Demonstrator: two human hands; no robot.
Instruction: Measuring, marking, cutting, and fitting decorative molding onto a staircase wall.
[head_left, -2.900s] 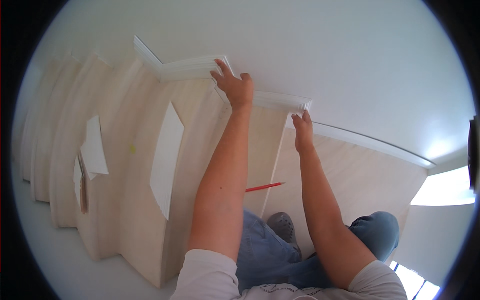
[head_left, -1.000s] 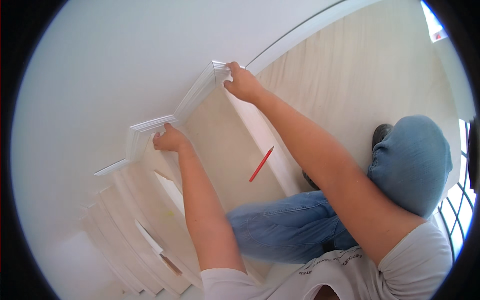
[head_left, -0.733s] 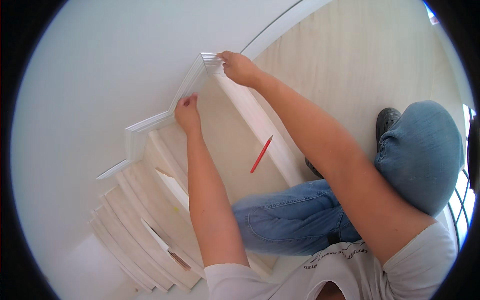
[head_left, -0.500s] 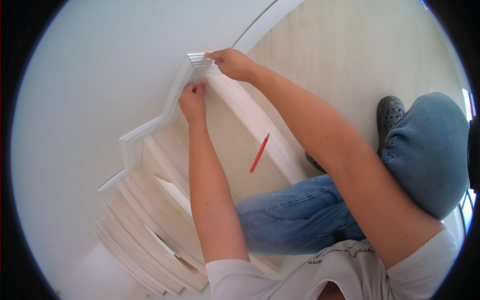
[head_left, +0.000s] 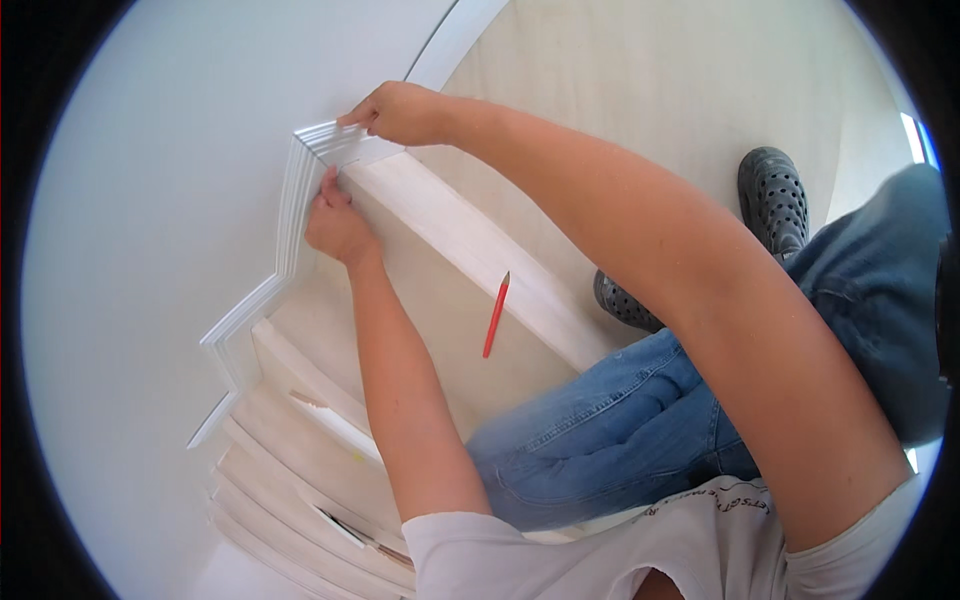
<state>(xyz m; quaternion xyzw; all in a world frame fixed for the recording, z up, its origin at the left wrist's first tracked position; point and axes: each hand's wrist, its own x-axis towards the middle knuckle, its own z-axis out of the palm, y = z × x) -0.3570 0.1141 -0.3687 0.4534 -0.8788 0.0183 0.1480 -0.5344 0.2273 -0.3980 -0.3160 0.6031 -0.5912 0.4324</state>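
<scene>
At far left, where the white wall (head_left: 150, 200) meets the top stair tread (head_left: 440, 300), the right hand (head_left: 400, 110) pinches a short white moulding piece (head_left: 350, 148) at the corner; the left hand (head_left: 335, 225) presses fingertips against the stepped skirting (head_left: 295, 215) just below. A red pencil (head_left: 496, 315) lies loose on the tread, near right.
</scene>
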